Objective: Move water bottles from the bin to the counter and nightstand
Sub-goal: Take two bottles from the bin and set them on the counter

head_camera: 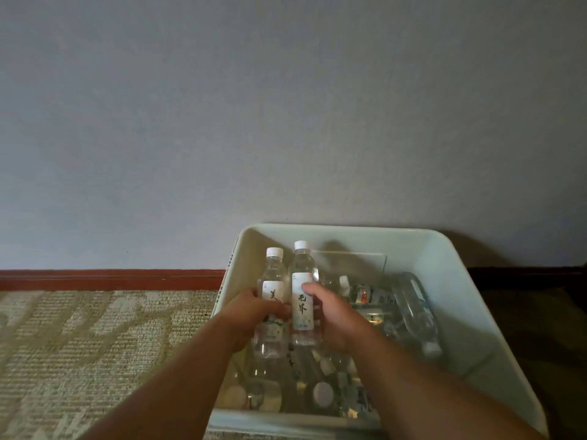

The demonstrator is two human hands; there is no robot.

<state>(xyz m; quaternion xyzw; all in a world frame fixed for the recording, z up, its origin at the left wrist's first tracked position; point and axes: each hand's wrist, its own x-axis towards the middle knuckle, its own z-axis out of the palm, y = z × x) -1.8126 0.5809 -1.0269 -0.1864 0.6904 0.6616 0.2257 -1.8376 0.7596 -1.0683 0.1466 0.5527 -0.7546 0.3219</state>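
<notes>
over the bin (460,281), left hand (251,315) and right hand (330,315) each wrapped round an upright bottle (273,300) (303,300), side by side, likely for lifting out together

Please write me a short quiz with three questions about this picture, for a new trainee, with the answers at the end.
1. True or false: the left hand and the right hand each hold one upright bottle.
2. What colour are the caps of the left bottle and the right bottle?
A. white
B. blue
C. red
3. Fill in: more bottles lie inside the pale ___.

Key: 1 true; 2 A; 3 bin.
</notes>
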